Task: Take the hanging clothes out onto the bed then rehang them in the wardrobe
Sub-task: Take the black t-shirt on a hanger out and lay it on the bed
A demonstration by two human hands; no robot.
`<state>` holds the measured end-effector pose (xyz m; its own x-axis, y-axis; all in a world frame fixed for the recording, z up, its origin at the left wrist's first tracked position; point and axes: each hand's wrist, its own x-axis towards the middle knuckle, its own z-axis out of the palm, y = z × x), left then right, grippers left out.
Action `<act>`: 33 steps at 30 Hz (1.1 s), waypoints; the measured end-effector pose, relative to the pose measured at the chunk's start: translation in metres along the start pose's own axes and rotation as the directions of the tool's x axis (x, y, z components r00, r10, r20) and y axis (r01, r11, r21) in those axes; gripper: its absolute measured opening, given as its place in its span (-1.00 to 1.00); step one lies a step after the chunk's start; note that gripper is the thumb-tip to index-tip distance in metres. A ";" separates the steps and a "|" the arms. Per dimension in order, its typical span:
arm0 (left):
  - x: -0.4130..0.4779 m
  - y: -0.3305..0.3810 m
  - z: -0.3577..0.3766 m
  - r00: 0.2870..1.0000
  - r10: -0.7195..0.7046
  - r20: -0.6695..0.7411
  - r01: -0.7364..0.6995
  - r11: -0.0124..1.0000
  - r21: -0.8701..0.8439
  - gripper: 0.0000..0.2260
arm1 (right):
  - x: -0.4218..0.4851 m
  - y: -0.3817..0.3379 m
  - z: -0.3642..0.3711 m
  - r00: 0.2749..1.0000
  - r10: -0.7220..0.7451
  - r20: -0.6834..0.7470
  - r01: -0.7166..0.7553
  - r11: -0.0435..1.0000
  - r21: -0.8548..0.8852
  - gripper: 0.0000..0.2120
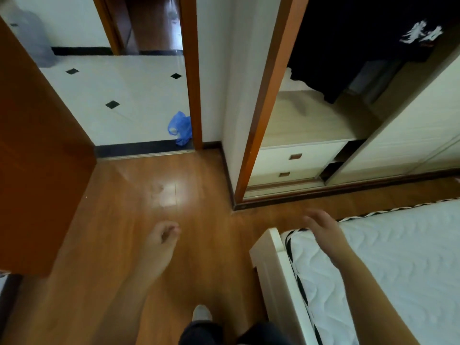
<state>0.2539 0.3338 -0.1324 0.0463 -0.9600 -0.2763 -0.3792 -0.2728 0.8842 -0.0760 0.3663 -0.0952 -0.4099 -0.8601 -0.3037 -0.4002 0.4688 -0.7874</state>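
As we look down w/ both arms out in front, neither hand has hold of anything. Our left hand (pixel 163 235) hangs over the wooden floor (pixel 149 190), its fingers (pixel 171 230) loosely curled in toward the thumb, nothing between them. Our right hand (pixel 321 225) is a bit blurred; its fingers (pixel 311 215) look relaxed and mostly straight, spread above the corner of the bed, not gripping. We can't tell if it touches the mattress.

The hanging clothes (pixel 348 46) are in the open wardrobe (pixel 311 120), top right: dark, prob. black garments, one w/ a white print (pixel 420 33) on it. Hangers and rail are out of view. Below the clothes sits a pale shelf, and under that two white drawers (pixel 296 156) w/ small square pulls. A cream sliding door (pixel 410 135) covers the wardrobe's right part.

The bed is at lower right: white quilted mattress (pixel 398 257) w/ black-and-white piping along the edge, on a white frame (pixel 268 257). No garment lies on the part we can see.

Left of the wardrobe, a doorway opens onto a white tiled floor (pixel 124 90) w/ small black diamonds, and a blue plastic bag (pixel 180 129) lies by the doorpost. A brown wooden door (pixel 37 145) fills the left side. One light shoe (pixel 201 312) shows at bottom centre.
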 end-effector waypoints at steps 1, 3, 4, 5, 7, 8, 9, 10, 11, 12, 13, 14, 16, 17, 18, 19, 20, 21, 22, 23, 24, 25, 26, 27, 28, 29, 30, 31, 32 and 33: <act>0.010 0.020 0.005 0.999 -0.007 0.039 0.008 1.000 -0.015 -0.89 | 0.013 -0.019 0.013 0.998 -0.041 0.043 0.043 0.998 -0.035 -0.71; 0.039 0.044 0.019 0.996 0.003 0.089 -0.002 1.000 -0.004 -0.84 | 0.035 -0.043 0.033 0.989 -0.078 0.128 0.086 0.995 -0.058 -0.72; 0.056 0.051 0.028 0.994 0.013 0.107 -0.014 1.000 0.006 -0.84 | 0.047 -0.049 0.040 0.983 -0.078 0.167 0.090 0.994 -0.067 -0.72; 0.069 0.058 0.038 0.991 0.004 0.137 -0.004 1.000 -0.002 -0.84 | 0.059 -0.050 0.043 0.978 -0.069 0.197 0.087 0.992 -0.086 -0.72; 0.091 0.071 0.057 0.978 -0.014 0.208 0.013 1.000 0.004 -0.84 | 0.088 -0.042 0.042 0.977 -0.035 0.209 0.059 0.992 -0.111 -0.74; 0.104 0.079 0.069 0.972 0.002 0.234 -0.007 1.000 0.020 -0.86 | 0.104 -0.035 0.037 0.982 -0.006 0.189 0.028 0.993 -0.114 -0.75; 0.115 0.092 0.080 0.963 0.005 0.268 -0.016 0.999 0.039 -0.88 | 0.121 -0.027 0.031 0.986 0.027 0.163 -0.008 0.993 -0.115 -0.75; 0.131 0.099 0.094 0.955 0.009 0.296 -0.029 0.997 0.066 -0.90 | 0.138 -0.018 0.023 0.989 0.064 0.135 -0.049 0.992 -0.113 -0.75; 0.146 0.109 0.106 0.947 0.005 0.320 -0.037 0.995 0.094 -0.92 | 0.155 -0.010 0.015 0.989 0.100 0.110 -0.088 0.990 -0.111 -0.75; 0.163 0.117 0.119 0.940 0.015 0.340 -0.062 0.990 0.128 -0.91 | 0.171 -0.001 0.007 0.988 0.131 0.085 -0.121 0.987 -0.108 -0.75; 0.180 0.126 0.131 0.933 0.017 0.359 -0.084 0.982 0.170 -0.91 | 0.187 0.007 -0.001 0.985 0.160 0.058 -0.153 0.982 -0.108 -0.74; 0.199 0.134 0.144 0.927 0.021 0.375 -0.108 0.971 0.214 -0.91 | 0.201 0.015 -0.011 0.980 0.194 0.031 -0.190 0.977 -0.100 -0.73; 0.235 0.154 0.171 0.909 0.005 0.417 -0.140 0.945 0.295 -0.90 | 0.227 0.026 -0.032 0.964 0.266 -0.027 -0.267 0.963 -0.043 -0.73; 0.251 0.165 0.185 0.896 -0.004 0.445 -0.164 0.927 0.338 -0.89 | 0.238 0.030 -0.042 0.951 0.303 -0.054 -0.303 0.953 0.012 -0.75; 0.266 0.177 0.200 0.877 0.005 0.481 -0.206 0.908 0.366 -0.88 | 0.248 0.035 -0.053 0.938 0.336 -0.082 -0.331 0.941 0.069 -0.77; 0.279 0.192 0.215 0.855 0.023 0.518 -0.250 0.894 0.373 -0.87 | 0.258 0.040 -0.064 0.927 0.358 -0.114 -0.346 0.931 0.119 -0.79; 0.291 0.208 0.230 0.831 0.050 0.554 -0.296 0.883 0.364 -0.88 | 0.269 0.044 -0.076 0.915 0.375 -0.147 -0.353 0.922 0.156 -0.79; 0.301 0.223 0.244 0.806 0.074 0.587 -0.333 0.877 0.346 -0.91 | 0.278 0.047 -0.088 0.900 0.396 -0.183 -0.363 0.912 0.190 -0.80; 0.309 0.238 0.258 0.783 0.102 0.613 -0.368 0.871 0.325 -0.92 | 0.285 0.049 -0.099 0.886 0.410 -0.217 -0.363 0.904 0.227 -0.82; 0.315 0.253 0.269 0.762 0.121 0.636 -0.393 0.867 0.307 -0.91 | 0.292 0.048 -0.109 0.873 0.422 -0.245 -0.360 0.895 0.262 -0.84; 0.319 0.266 0.280 0.744 0.143 0.653 -0.415 0.865 0.284 -0.91 | 0.297 0.045 -0.119 0.862 0.427 -0.273 -0.349 0.891 0.290 -0.84; 0.322 0.278 0.290 0.731 0.172 0.661 -0.438 0.861 0.261 -0.92 | 0.303 0.041 -0.130 0.853 0.427 -0.300 -0.335 0.889 0.312 -0.84; 0.326 0.290 0.301 0.720 0.216 0.659 -0.469 0.852 0.232 -0.91 | 0.309 0.036 -0.140 0.849 0.413 -0.329 -0.309 0.894 0.323 -0.85; 0.331 0.303 0.312 0.709 0.263 0.654 -0.500 0.841 0.204 -0.91 | 0.315 0.029 -0.150 0.848 0.391 -0.358 -0.280 0.904 0.324 -0.87; 0.336 0.318 0.324 0.698 0.308 0.646 -0.527 0.833 0.172 -0.91 | 0.322 0.020 -0.161 0.848 0.359 -0.389 -0.243 0.917 0.316 -0.88; 0.341 0.335 0.337 0.687 0.346 0.639 -0.541 0.830 0.133 -0.91 | 0.328 0.010 -0.173 0.847 0.324 -0.421 -0.207 0.931 0.301 -0.88; 0.347 0.354 0.352 0.677 0.386 0.627 -0.551 0.830 0.084 -0.90 | 0.333 0.000 -0.185 0.845 0.287 -0.451 -0.172 0.945 0.279 -0.87; 0.352 0.375 0.367 0.669 0.430 0.607 -0.558 0.829 0.028 -0.89 | 0.338 -0.012 -0.197 0.840 0.252 -0.481 -0.140 0.956 0.256 -0.85; 0.355 0.397 0.381 0.659 0.480 0.580 -0.569 0.821 -0.033 -0.89 | 0.343 -0.024 -0.210 0.835 0.211 -0.509 -0.101 0.967 0.235 -0.83; 0.357 0.420 0.394 0.640 0.533 0.554 -0.588 0.803 -0.093 -0.88 | 0.347 -0.038 -0.223 0.827 0.171 -0.536 -0.058 0.974 0.220 -0.82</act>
<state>-0.2527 -0.0987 -0.0080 -0.6840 -0.7244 0.0859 -0.2455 0.3395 0.9080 -0.3859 0.0947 -0.0515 -0.8467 -0.5231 -0.0977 -0.1853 0.4619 -0.8674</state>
